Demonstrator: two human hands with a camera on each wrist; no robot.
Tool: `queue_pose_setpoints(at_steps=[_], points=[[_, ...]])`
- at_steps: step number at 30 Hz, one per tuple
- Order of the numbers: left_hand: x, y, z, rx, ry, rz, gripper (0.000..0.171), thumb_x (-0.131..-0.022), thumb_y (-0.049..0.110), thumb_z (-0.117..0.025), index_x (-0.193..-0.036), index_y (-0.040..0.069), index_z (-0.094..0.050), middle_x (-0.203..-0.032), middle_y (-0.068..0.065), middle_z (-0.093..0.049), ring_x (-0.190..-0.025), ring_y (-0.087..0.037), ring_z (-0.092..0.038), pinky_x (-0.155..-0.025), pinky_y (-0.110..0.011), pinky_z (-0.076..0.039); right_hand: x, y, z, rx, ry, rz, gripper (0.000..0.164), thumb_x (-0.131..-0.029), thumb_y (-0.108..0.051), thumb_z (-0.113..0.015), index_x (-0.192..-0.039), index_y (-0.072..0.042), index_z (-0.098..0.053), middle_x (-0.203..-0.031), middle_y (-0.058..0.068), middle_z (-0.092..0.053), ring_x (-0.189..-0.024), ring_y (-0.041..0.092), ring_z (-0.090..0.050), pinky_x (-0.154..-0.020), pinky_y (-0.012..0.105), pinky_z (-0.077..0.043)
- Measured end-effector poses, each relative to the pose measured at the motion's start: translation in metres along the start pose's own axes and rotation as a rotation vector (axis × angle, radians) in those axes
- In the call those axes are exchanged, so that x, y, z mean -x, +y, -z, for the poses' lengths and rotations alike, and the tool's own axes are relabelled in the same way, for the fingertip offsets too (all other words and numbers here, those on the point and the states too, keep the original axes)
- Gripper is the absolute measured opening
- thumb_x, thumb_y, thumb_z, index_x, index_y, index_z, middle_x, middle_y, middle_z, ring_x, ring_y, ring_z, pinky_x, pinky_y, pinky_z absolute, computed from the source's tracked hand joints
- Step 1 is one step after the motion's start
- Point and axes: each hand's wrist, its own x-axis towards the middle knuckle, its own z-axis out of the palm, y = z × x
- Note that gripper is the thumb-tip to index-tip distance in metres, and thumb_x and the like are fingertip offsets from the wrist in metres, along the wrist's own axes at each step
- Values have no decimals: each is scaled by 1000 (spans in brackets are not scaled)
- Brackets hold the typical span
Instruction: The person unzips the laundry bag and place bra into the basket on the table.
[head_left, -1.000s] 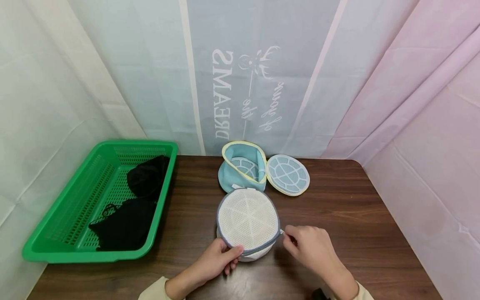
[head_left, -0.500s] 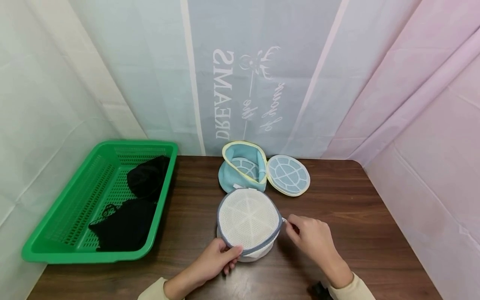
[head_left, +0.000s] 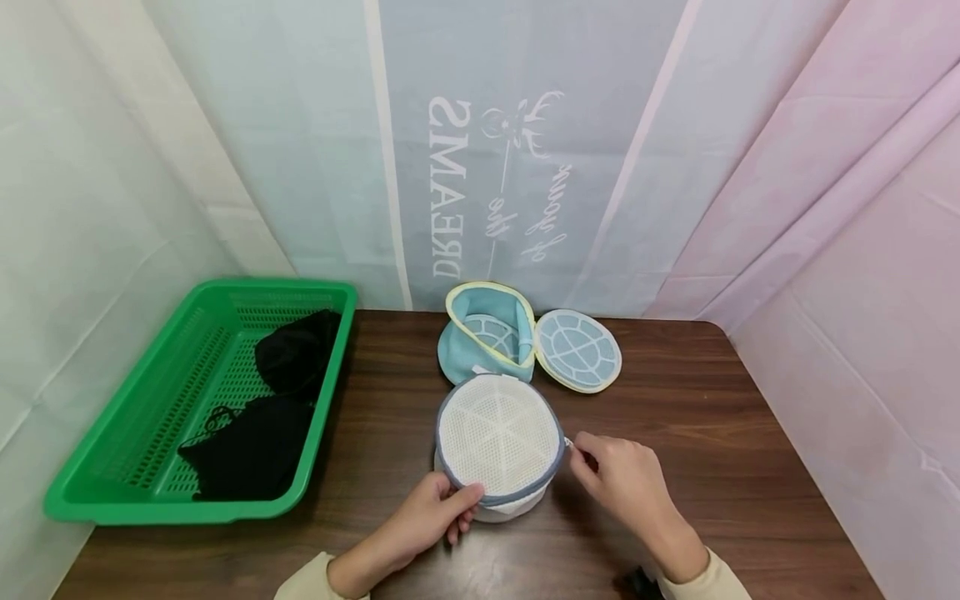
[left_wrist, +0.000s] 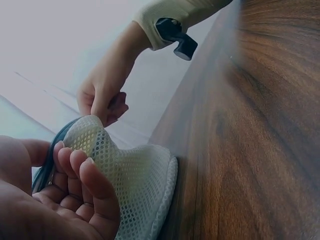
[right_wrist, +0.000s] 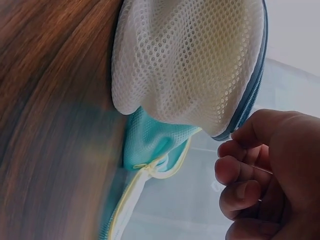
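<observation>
A round white mesh laundry bag [head_left: 498,437] with a grey-blue zipper around its top stands on the table, its lid lying over the opening. My left hand [head_left: 437,515] pinches the zipper rim at the near left, thumb on top and fingers below. At the bag's right side, my right hand [head_left: 621,475] pinches the small zipper pull between thumb and forefinger. The right wrist view shows that hand [right_wrist: 272,170] at the zipper's edge, its other fingers curled. The mesh side [left_wrist: 132,175] sags inward in the left wrist view.
Right behind the white bag is a blue mesh bag [head_left: 450,354] with yellow trim, unzipped, its round lid [head_left: 577,351] folded out to the right. A green plastic basket [head_left: 300,492] holding black cloth items [head_left: 251,450] stands at the left. Curtains hang behind the table.
My right hand has moved a little away from me along the bag's right rim with the zipper pull, then held nearly still. My left hand keeps its grip on the rim.
</observation>
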Motion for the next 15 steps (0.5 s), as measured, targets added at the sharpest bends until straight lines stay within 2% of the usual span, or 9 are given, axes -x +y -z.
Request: queue_pose_setpoints(at_steps=[15], points=[[0, 3, 4, 23, 28, -17, 33, -105, 26, -59, -84, 1, -61, -69, 0, -56, -59, -8, -50, -50, -18, -46, 8, -7, 5, -24, -17, 11, 40, -78, -10, -72, -63, -31, -41, -57, -21, -27, -49, -5, -26, -44, 19, -23]])
